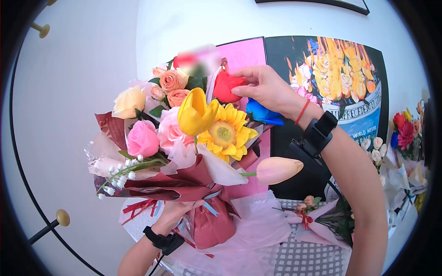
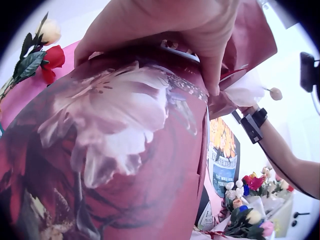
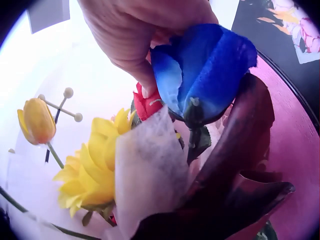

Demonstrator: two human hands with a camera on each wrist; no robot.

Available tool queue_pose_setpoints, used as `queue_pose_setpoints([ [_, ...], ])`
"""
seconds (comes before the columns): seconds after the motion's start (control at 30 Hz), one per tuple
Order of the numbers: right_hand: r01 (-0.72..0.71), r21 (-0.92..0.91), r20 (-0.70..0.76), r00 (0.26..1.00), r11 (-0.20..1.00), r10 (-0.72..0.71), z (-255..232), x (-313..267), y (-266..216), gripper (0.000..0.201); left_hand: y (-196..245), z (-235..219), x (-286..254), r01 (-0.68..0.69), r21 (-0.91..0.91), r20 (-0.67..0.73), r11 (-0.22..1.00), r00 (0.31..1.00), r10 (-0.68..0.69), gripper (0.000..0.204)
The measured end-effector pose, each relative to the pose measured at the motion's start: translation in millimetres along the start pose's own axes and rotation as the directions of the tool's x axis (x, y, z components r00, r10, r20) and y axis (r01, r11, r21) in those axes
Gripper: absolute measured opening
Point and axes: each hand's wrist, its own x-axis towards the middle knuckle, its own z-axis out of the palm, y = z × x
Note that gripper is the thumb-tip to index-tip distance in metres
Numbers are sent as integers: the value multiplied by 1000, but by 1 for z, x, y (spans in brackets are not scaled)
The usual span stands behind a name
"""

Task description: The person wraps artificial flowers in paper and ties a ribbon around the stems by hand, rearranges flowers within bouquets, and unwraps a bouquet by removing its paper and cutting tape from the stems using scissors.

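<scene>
A bouquet in dark red wrapping (image 1: 214,221) stands upright in the head view, and my left hand (image 1: 177,214) grips its tied neck. In the left wrist view that hand (image 2: 160,25) spans the printed wrap (image 2: 115,125). My right hand (image 1: 264,87) pinches a red rose (image 1: 226,86) at the bouquet's upper right. Beside it is a blue rose (image 1: 262,112), which partly covers the right hand (image 3: 145,35) in the right wrist view. A yellow tulip (image 1: 195,112), a sunflower (image 1: 224,133) and pink roses (image 1: 143,139) fill the front; a pale tulip (image 1: 278,170) sticks out right.
Behind the bouquet stand a pink panel (image 1: 248,60) and a black panel with a flower picture (image 1: 340,69). A smaller wrapped bunch (image 1: 317,225) lies on the checked cloth (image 1: 304,262). More bouquets (image 1: 407,138) are at the far right, and a rack knob (image 1: 62,217) is at left.
</scene>
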Motion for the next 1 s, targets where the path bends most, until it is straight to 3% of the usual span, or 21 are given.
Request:
queue_pose_setpoints([
  [0.07,26,-9,29,999,1000,-26,1,0,4,41,0,2,1,6,-30,-15,1000,1000,-6,48],
  [0.17,49,-88,-71,996,995,-55,2,-9,-3,52,-4,1,2,-9,-42,-17,999,1000,8,41],
  [0.23,27,-206,-231,970,978,-75,-2,-14,1,59,-13,1,6,-156,30,-66,987,985,158,31],
  [0.27,15,-202,-237,969,979,-64,-10,-15,9,63,-18,-1,8,-196,26,-61,980,978,198,30],
  [0.3,30,-136,-326,943,990,-74,-12,-21,13,58,-17,-3,6,-192,26,-72,981,979,193,30],
  [0.37,7,-129,-391,919,992,-57,-23,-33,14,52,-10,-5,3,-261,16,-75,965,962,262,30],
  [0.47,-11,-30,-471,882,999,-5,-33,-48,26,45,27,-11,-10,-248,-45,-26,968,969,247,39],
  [0.57,56,33,-414,909,998,-38,-27,-71,32,40,62,-21,-22,-264,-45,-46,964,964,262,44],
  [0.6,-69,-48,-502,864,996,35,-15,-77,21,38,73,-24,-26,-306,51,-131,951,942,310,39],
  [0.63,-41,-21,-489,872,999,26,-10,-81,22,37,82,-27,-30,-337,150,-208,929,908,363,34],
  [0.77,-94,10,-401,912,996,90,-5,-95,45,35,104,-64,-47,-339,189,-283,922,880,382,40],
  [0.83,-133,-25,-351,929,991,116,2,-104,51,34,109,-83,-52,-370,268,-391,889,802,452,45],
  [0.97,-129,-64,-269,957,990,107,18,-124,60,31,110,-131,-52,-272,347,-419,897,811,408,52],
  [1.0,-132,-42,-273,955,990,115,23,-130,61,29,106,-145,-48,-252,394,-449,884,787,424,52],
])
